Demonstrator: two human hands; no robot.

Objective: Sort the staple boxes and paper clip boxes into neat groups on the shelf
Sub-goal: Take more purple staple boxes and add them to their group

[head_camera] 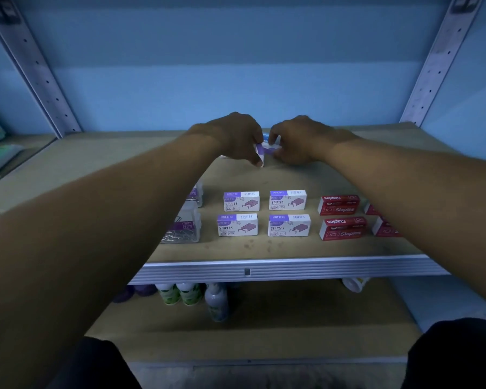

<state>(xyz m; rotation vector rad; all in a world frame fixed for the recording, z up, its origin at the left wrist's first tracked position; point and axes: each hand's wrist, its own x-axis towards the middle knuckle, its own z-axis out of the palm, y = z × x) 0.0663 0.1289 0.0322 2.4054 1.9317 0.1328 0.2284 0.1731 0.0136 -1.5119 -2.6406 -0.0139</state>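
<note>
Head view, mid-sort at a store shelf [306,249]. Places given from the block of four purple-and-white staple boxes [264,213], two rows of two, labels facing out, squarely spaced near the shelf's front edge.

Left of that block, partly hidden by the forearm: clear paper clip boxes [184,227], one behind another, silver clips visible through the walls, purple label on the nearer one. Behind the block, toward the back of the shelf: left hand [236,138], fingers curled down and thumb underneath, pinching one end of a loose purple staple box [260,150]. Same box gripped at its other end by the right hand [299,141], fingers likewise curled over it. Held box tilted, mostly covered by fingers; lifted or resting on the shelf, cannot tell. Something blue just behind it, between the two hands, too hidden to name. Right of the block: red staple boxes [341,217], two fully seen, one behind the other, lettering upside down on top faces; two more farther right, cut off by the right forearm.

Judged step: gathering the last stray purple box for its group. Next move, likely: bringing it forward, turning it label-out and setting it down touching or just beside the block, in line with the rows, without nudging the four already squared. Small, light carton, easy to knock askew.
</note>
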